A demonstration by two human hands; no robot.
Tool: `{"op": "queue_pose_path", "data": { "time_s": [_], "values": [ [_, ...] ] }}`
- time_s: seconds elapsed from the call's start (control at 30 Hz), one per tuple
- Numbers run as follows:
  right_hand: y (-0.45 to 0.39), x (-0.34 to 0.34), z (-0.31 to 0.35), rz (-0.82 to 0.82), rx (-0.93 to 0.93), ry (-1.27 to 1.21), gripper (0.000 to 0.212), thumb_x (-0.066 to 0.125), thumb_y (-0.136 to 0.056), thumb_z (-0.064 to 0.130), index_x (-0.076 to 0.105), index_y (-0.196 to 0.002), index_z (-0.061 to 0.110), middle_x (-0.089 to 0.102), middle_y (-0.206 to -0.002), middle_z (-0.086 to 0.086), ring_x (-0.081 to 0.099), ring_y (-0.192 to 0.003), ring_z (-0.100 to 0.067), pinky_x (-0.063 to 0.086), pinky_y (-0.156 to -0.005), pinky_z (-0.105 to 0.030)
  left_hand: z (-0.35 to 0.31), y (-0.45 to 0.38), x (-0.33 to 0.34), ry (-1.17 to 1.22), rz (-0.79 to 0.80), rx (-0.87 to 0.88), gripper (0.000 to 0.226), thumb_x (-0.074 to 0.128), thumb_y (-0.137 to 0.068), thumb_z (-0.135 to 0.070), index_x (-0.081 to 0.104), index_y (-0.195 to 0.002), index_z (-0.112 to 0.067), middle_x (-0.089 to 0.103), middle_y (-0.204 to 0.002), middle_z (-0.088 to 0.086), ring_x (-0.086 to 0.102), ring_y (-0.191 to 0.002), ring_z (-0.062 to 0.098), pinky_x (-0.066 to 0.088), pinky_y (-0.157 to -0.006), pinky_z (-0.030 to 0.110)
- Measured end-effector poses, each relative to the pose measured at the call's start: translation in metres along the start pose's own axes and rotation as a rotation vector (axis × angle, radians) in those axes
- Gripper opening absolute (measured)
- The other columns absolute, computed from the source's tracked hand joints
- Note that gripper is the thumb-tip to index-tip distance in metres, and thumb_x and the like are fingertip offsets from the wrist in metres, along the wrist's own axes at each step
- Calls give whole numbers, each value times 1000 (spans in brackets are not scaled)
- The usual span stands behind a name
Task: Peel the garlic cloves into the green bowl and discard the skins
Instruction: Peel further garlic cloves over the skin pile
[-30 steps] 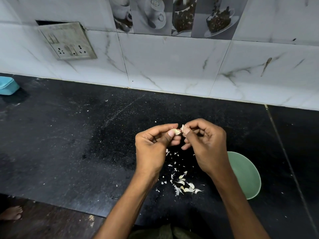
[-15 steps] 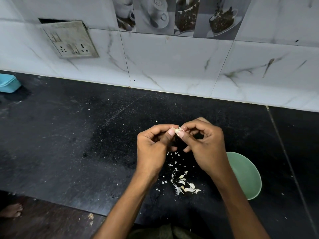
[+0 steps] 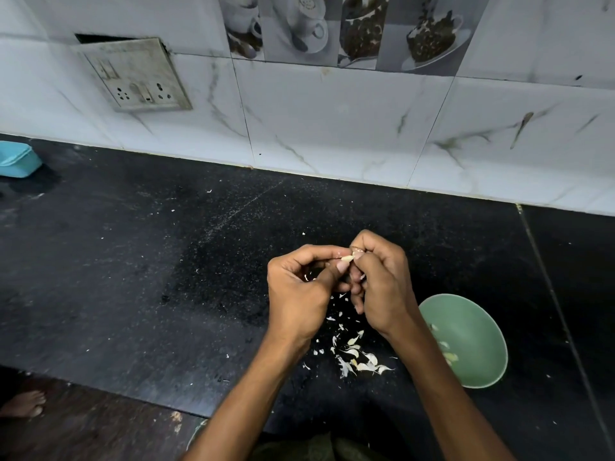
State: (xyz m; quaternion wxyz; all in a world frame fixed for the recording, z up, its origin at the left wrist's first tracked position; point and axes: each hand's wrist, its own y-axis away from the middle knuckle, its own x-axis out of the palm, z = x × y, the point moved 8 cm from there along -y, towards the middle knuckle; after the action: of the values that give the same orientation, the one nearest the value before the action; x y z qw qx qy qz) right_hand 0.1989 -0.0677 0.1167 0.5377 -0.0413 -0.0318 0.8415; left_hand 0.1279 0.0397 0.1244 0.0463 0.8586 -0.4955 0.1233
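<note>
A garlic clove [image 3: 347,258] sits between the fingertips of both hands, above the black tabletop [image 3: 139,271]. The left hand [image 3: 299,294] pinches it between thumb and curled forefinger; the right hand [image 3: 382,284] pinches its far end. Its long axis runs roughly left to right, tilted slightly up toward the right hand. Loose skins [image 3: 357,359] lie on the tabletop under the wrists. The green bowl [image 3: 479,331], just right of the right wrist, holds a few peeled cloves [image 3: 447,352]. No writing is readable.
</note>
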Motion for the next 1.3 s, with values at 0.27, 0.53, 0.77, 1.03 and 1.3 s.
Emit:
{"op": "queue_pose_path", "data": {
  "time_s": [0.27,0.53,0.77,1.03,1.3],
  "values": [
    [-3,-7,5,-41,-24,-52,18,55,-91,14,66,-78,13,58,-59,-6,50,-46,-19,38,-37,-23,-3,-6,-5,49,-7,41,16,66,-88,11,77,-95,1,72,-91,18,70,-74,26,57,-62,28],
    [-1,-13,13,-57,-59,-65,24,69,-89,-14,79,-94,7,76,-81,-12,75,-65,-25,56,-47,-29,-3,-7,-14,53,-64,32,22,67,-86,14,78,-92,-5,72,-97,22,70,-81,25,58,-65,27],
    [1,-13,17,-81,-50,-37,20,68,-88,-17,78,-89,1,78,-75,-10,77,-67,-26,62,-59,-29,-1,-8,-19,0,-110,2,22,69,-85,12,78,-88,-8,77,-85,11,70,-71,18,58,-61,26],
    [3,-10,23,-26,-81,37,13,79,-85,-3,72,-83,8,74,-73,-7,72,-56,-24,60,-51,-40,-2,-9,-20,-51,-112,-25,21,74,-80,12,77,-80,-9,76,-78,10,69,-67,18,56,-57,25],
    [3,-9,29,70,-132,183,13,72,-93,8,64,-85,12,61,-65,-2,57,-42,-15,45,-40,-25,-5,-10,-16,-74,-21,-44,13,75,-81,9,77,-84,-3,77,-82,14,73,-74,23,60,-63,28]
  ]
}}
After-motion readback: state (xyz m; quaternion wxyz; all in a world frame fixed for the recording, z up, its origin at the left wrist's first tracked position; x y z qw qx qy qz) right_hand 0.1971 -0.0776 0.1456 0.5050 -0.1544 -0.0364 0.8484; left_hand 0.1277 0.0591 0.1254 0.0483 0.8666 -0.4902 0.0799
